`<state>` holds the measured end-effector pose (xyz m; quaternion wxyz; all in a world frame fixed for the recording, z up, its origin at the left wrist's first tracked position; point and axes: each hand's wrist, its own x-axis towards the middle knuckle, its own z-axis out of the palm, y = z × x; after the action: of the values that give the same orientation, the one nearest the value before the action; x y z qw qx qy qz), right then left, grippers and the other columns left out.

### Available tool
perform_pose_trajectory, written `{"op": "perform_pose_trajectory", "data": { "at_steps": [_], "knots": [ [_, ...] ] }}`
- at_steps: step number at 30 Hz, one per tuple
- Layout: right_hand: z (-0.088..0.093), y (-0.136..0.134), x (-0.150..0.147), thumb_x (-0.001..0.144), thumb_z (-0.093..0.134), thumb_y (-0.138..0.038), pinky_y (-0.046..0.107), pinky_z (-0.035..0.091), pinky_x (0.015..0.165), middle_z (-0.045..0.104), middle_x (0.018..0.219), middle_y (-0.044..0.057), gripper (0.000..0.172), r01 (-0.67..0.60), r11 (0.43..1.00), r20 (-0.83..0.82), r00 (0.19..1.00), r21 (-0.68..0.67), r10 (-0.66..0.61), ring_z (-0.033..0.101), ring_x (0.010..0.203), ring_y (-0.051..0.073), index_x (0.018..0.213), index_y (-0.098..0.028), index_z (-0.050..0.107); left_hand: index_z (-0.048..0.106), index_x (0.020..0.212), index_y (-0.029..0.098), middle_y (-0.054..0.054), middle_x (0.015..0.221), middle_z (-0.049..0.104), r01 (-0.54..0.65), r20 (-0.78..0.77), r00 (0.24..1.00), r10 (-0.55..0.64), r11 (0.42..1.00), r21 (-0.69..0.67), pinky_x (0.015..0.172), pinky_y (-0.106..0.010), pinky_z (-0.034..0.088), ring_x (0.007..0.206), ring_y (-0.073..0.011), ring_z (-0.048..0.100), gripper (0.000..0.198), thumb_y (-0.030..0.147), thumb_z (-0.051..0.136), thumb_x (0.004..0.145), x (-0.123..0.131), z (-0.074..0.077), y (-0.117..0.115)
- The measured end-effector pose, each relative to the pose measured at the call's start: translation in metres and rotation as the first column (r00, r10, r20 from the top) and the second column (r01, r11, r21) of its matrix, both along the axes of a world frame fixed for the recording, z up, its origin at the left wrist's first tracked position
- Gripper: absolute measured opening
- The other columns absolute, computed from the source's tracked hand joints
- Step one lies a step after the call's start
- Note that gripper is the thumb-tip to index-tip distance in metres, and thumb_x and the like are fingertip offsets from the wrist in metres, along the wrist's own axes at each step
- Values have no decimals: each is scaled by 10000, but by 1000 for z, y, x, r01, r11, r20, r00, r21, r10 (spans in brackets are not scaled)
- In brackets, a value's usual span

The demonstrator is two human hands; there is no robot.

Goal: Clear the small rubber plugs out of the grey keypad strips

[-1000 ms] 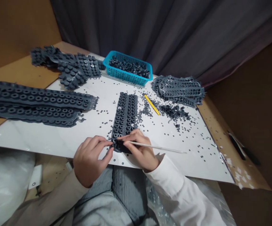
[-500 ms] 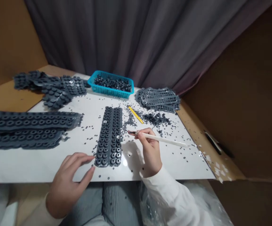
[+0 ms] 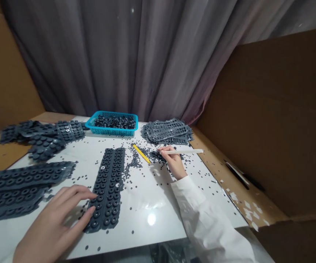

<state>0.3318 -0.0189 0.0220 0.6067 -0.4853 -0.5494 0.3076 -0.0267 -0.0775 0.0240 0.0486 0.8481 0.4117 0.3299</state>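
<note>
A dark rubber strip [image 3: 107, 186] studded with ring-shaped parts lies lengthwise on the white board [image 3: 147, 197]. My left hand [image 3: 56, 223] rests open beside it, fingertips touching its lower left edge. My right hand [image 3: 174, 162] is stretched out to the far right, pinching a thin white stick [image 3: 187, 151] whose tip reaches a small heap of loose dark rings [image 3: 158, 156]. A yellow stick [image 3: 141, 153] lies just left of that heap.
A blue basket [image 3: 113, 124] of dark rings stands at the back. Emptied perforated strips [image 3: 167, 130] are piled at the back right, full strips at the left [image 3: 21, 182] and back left [image 3: 41, 137]. Tiny dark discs litter the board. Cardboard walls rise left and right.
My right hand left the strip and carried the white stick out to the loose heap. My left hand let go of the strip's end and lies flat beside it. The view tilted up.
</note>
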Motion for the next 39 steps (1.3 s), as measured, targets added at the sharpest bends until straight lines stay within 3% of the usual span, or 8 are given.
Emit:
{"op": "perform_pose_trajectory", "data": {
  "at_steps": [4,7,11,17,23,32,36,39],
  "knots": [
    [-9,-2,1,798,628,-448,370,434,879,712,828,30,262,18,1000,-48,999,3,-18,637,873,207,715,-216,538,647,904,273,-26,933,650,108,-50,993,-110,993,-46,781,-300,493,904,-204,608,145,353,537,852,36,29,28],
    [-9,-6,-1,797,630,-453,387,430,890,735,826,30,270,-6,1000,-137,991,-9,5,655,883,218,725,-225,504,659,892,252,-31,938,657,180,-48,980,-194,960,-213,803,-326,486,924,-211,601,159,345,545,831,77,38,56],
    [-11,-6,0,758,671,-442,417,409,945,742,940,55,282,-35,999,-236,971,-11,32,650,967,240,704,-220,506,676,798,194,-52,880,689,268,104,963,-248,846,-460,800,-356,488,855,-223,622,209,380,585,769,146,29,100],
    [-21,-1,9,756,679,-416,427,430,948,718,1022,67,247,-73,997,-263,963,-14,67,645,993,242,712,-210,549,705,740,172,-56,811,689,357,182,934,-307,796,-488,691,-312,486,748,-202,614,270,434,649,703,216,8,132],
    [-21,1,12,764,671,-420,424,452,947,708,1044,64,248,-118,993,-242,963,14,118,649,993,235,704,-211,551,698,792,172,-55,902,696,441,249,897,-365,767,-466,714,-286,476,793,-179,601,243,392,598,767,224,8,133],
    [-21,3,18,723,669,-394,408,451,912,720,975,65,229,0,1000,-201,979,-22,-5,640,955,234,672,-212,542,735,801,191,-46,838,691,388,162,921,-354,794,-468,731,-311,476,768,-197,603,230,365,611,718,213,4,143],
    [-23,3,17,715,681,-383,405,450,909,717,967,58,218,-43,998,-177,984,-40,35,642,941,233,669,-211,556,732,880,190,-44,875,706,405,156,913,-377,797,-448,728,-296,481,788,-194,620,267,380,595,752,215,11,139],
    [-24,3,16,709,681,-410,395,467,881,719,938,49,239,-95,994,-169,982,-54,85,650,910,230,659,-209,562,723,800,191,-39,835,696,422,147,906,-397,812,-403,747,-292,474,791,-188,617,239,390,594,772,219,14,137]
  ]
}}
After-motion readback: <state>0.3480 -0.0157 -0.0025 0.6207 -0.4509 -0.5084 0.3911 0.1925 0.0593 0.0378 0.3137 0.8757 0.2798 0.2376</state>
